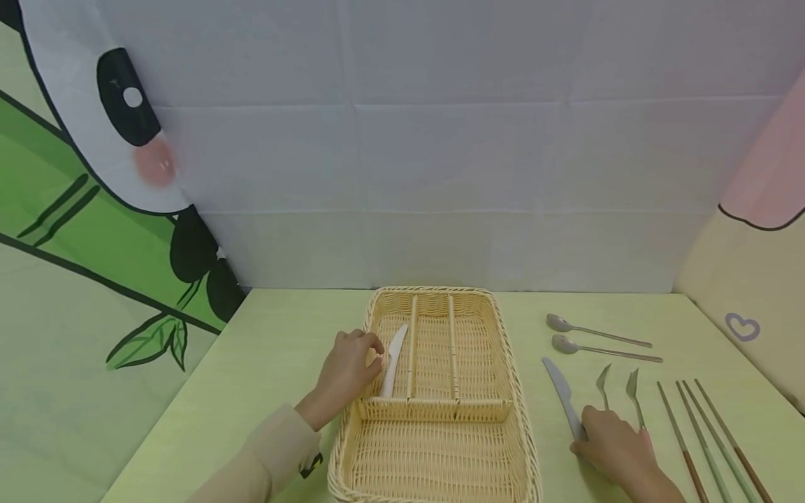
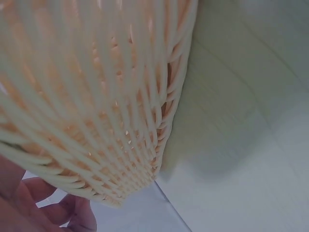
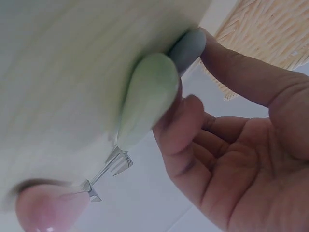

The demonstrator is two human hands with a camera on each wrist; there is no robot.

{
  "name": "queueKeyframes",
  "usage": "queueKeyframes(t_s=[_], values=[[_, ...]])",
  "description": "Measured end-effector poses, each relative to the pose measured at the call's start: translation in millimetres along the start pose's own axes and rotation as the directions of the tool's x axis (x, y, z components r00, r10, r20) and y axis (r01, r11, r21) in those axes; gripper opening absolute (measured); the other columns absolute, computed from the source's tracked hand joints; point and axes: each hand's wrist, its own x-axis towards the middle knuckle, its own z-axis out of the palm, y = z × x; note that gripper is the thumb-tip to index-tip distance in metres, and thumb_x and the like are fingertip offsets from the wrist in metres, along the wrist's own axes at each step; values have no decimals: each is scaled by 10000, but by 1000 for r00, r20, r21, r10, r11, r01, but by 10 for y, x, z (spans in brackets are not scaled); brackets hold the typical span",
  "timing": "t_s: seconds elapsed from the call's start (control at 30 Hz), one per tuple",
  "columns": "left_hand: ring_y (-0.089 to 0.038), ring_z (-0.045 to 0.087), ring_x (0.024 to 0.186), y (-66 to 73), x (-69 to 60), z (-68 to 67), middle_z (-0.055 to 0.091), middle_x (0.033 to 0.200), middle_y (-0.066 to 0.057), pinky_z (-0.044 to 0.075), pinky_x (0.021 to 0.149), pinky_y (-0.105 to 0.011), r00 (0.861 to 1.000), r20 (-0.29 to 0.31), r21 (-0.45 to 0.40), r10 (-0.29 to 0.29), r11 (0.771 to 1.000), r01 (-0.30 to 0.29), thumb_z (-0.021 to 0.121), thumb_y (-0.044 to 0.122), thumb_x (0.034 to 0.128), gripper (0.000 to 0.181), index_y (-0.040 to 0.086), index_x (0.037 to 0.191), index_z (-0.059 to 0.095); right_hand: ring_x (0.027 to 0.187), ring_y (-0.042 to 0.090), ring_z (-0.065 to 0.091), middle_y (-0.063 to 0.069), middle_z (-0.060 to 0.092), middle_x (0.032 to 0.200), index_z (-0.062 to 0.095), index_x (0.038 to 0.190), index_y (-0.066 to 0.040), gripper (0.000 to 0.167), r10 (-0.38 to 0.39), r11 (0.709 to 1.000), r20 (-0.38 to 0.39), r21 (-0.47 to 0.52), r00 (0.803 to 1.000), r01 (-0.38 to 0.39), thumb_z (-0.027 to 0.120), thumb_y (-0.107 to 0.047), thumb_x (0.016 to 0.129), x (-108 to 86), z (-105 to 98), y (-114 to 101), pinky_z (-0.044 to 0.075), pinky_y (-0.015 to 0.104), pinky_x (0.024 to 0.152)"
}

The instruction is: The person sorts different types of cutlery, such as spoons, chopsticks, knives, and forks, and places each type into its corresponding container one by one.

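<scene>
My left hand (image 1: 351, 369) is over the left rim of a wicker basket (image 1: 528, 426), its loosely bent fingers holding nothing visible. Beside those fingers, a pale table knife (image 1: 394, 360) leans in the basket's left compartment. Right of the basket, my right hand (image 1: 616, 443) pinches the handle of a grey table knife (image 1: 564, 398) between thumb and finger; the handle's grey end (image 3: 189, 50) shows in the right wrist view. Close by lie a fork with a green handle (image 3: 149, 96) and a fork with a pink handle (image 3: 50, 208), partly hidden by that hand in the head view.
Two spoons, one farther back (image 1: 597, 332) and one nearer (image 1: 606, 348), lie behind the forks. Several chopsticks (image 1: 713, 433) with brown or green ends lie at the right. Dividers split the basket's back half into three compartments, with one wide compartment in front. Cloth walls (image 1: 453, 175) enclose the table.
</scene>
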Motion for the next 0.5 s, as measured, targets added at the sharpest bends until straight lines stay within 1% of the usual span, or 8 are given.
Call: queueKeyframes(t_s=[0.07, 0.17, 0.27, 0.37, 0.5], values=[[-299, 487, 909, -9, -8, 11, 593, 981, -96, 455, 629, -330, 1000, -17, -2, 18, 1000, -18, 658, 108, 808, 54, 123, 854, 634, 549, 160, 445, 29, 471, 637, 492, 752, -1, 265, -1, 1000, -5, 3, 1000, 1, 736, -96, 709, 2, 5, 10, 363, 284, 502], [-334, 482, 1021, -22, -24, 30, 565, 1077, -120, 466, 762, -407, 998, -41, -19, 43, 999, -43, 653, 93, 812, 93, 103, 901, 630, 548, 160, 439, 30, 466, 636, 482, 749, -3, 284, -11, 1000, -18, 10, 1000, 11, 745, -99, 699, 5, 11, 17, 357, 283, 498], [-342, 468, 1094, -39, -43, 47, 516, 1181, -145, 475, 737, -397, 997, -52, -40, 56, 998, -58, 639, 84, 823, 174, 76, 995, 610, 552, 153, 445, 29, 480, 643, 487, 761, 1, 292, -20, 1000, -24, 16, 1000, 21, 750, -106, 695, 8, 18, 24, 365, 280, 500], [-363, 466, 1141, -54, -63, 60, 461, 1271, -190, 485, 702, -388, 996, -55, -36, 64, 997, -66, 628, 84, 836, 279, 45, 1105, 568, 558, 146, 468, 30, 511, 651, 508, 778, 13, 276, -26, 999, -16, 24, 1000, 27, 746, -101, 697, 14, 23, 30, 387, 278, 507], [-378, 470, 1167, -77, -77, 75, 405, 1338, -235, 494, 745, -407, 998, -41, -27, 47, 998, -48, 606, 89, 856, 409, -5, 1237, 492, 560, 144, 487, 30, 530, 647, 525, 781, 15, 231, -20, 999, -1, 29, 1000, 20, 727, -75, 713, 25, 25, 34, 405, 278, 512]])
